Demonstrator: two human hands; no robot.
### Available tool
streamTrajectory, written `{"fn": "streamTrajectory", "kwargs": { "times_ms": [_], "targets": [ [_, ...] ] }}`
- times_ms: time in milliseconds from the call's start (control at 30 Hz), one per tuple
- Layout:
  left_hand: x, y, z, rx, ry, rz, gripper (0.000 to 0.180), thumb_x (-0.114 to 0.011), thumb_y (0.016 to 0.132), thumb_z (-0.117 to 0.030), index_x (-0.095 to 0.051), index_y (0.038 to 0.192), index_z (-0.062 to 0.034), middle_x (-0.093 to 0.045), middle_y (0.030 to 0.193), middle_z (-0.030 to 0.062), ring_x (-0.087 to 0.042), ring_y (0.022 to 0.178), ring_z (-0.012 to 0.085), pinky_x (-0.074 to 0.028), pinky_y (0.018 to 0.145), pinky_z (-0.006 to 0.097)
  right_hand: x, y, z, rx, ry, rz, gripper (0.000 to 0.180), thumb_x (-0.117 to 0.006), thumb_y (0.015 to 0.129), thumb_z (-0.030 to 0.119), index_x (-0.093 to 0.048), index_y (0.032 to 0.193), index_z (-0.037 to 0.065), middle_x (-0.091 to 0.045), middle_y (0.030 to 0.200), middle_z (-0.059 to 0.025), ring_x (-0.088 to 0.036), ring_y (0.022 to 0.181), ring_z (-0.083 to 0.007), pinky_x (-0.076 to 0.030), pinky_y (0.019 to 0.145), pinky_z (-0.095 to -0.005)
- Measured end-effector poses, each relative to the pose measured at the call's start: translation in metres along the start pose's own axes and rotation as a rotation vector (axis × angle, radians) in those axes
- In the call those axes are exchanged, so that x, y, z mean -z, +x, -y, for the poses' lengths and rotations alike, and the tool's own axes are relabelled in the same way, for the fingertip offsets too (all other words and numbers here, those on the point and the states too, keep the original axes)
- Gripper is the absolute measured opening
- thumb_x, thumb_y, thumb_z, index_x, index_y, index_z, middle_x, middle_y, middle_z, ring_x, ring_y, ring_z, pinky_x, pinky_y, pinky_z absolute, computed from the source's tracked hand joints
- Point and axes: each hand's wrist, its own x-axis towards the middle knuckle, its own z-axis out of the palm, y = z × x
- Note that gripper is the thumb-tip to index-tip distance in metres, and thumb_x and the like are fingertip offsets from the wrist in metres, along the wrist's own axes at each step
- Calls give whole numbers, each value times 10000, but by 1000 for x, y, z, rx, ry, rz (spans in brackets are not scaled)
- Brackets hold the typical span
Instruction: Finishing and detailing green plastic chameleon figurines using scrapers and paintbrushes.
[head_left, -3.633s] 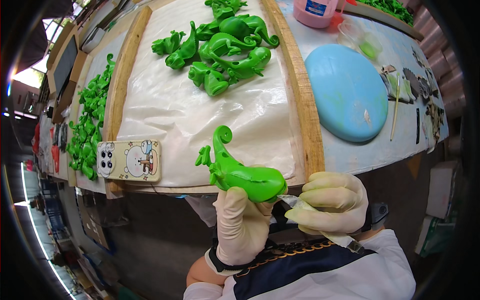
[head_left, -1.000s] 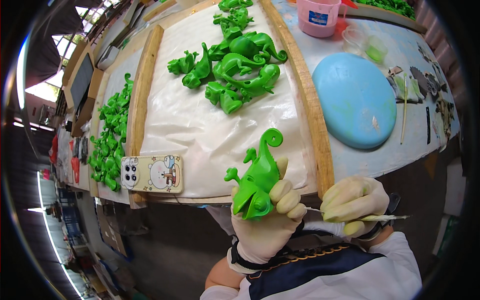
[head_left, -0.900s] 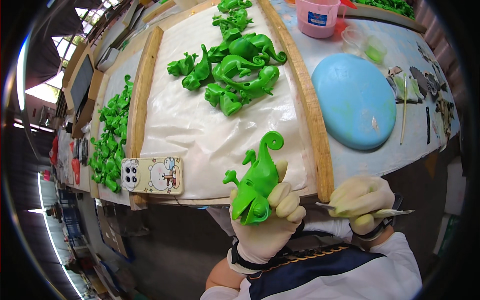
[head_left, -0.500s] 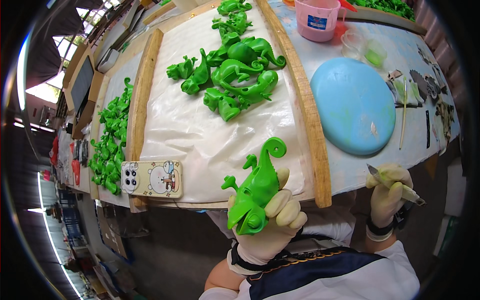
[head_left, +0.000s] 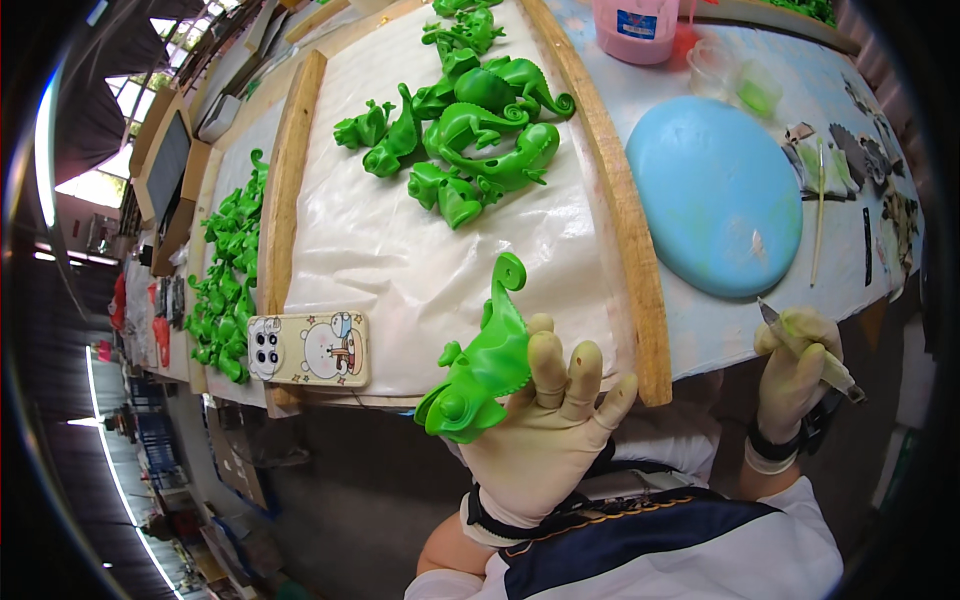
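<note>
My left hand (head_left: 545, 440), in a pale glove, holds a green plastic chameleon figure (head_left: 478, 368) at the table's front edge. Its curled tail points up and its head tilts down to the left. Three fingers of that hand stand raised beside the figure; the thumb is mostly hidden behind it. At the right, my gloved right hand (head_left: 800, 370) is closed on a craft knife (head_left: 812, 357). The blade points up and left, and the handle sticks out below the fingers. Beyond my left hand, a heap of green chameleon pieces (head_left: 470, 125) lies on a white sheet (head_left: 400, 265).
Wooden strips (head_left: 612, 200) border the sheet. A phone in a cartoon case (head_left: 310, 349) lies at its near left corner. Right of the strip is an upturned light-blue basin (head_left: 710, 195), with a pink jug (head_left: 635, 28) behind and a thin brush (head_left: 818, 210) beside it. More green pieces (head_left: 228, 280) lie at left.
The chameleon figure has turned over, its head swinging left and its other side showing. Fingers of my left hand have uncurled from it. My right hand, with the knife, has shifted slightly rightward and up.
</note>
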Motion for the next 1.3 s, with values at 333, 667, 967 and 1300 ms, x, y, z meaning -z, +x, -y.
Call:
{"fn": "streamTrajectory", "kwargs": {
  "times_ms": [333, 667, 967, 1300],
  "targets": [
    [0, -2, -2, 89, -80, 72, 406, -443, 778, -439, -512, 1084, -181, -594, 943, -111, -408, 1125, 151, -114, 976, 477, 6, -1, 3, -82, -55, -53, 526, -438, 805, 471, -489, 857, -51, -524, 598, -118, -509, 477, -178, -427, 490, -256],
    [5, 1, 8, 29, 120, 114, 382, -330, 865, -284, -416, 1159, -56, -461, 600, -113, -482, 738, 65, -311, 849, 345, -2, 1, 7, 54, 263, 157, 420, -333, 879, 376, -459, 942, -20, -505, 571, -70, -482, 498, -121, -400, 480, -240],
    [3, -4, 13, 62, -162, 207, 400, -315, 877, -219, -316, 1239, -49, -345, 437, -110, -449, 373, 29, -302, 554, 221, 54, 59, 2, 212, -381, -219, 209, -401, 860, 161, -508, 876, -19, -554, 713, -86, -516, 587, -118, -414, 591, -239],
    [-6, -5, -1, 184, 159, 178, 643, -448, 811, -200, -77, 1317, -62, -422, 756, 84, -410, 391, 125, -313, 534, 279, 162, 114, -30, -120, -462, -345, 102, -544, 758, 44, -573, 853, 22, -562, 838, -42, -527, 743, -118, -417, 615, -241]
  ]
}}
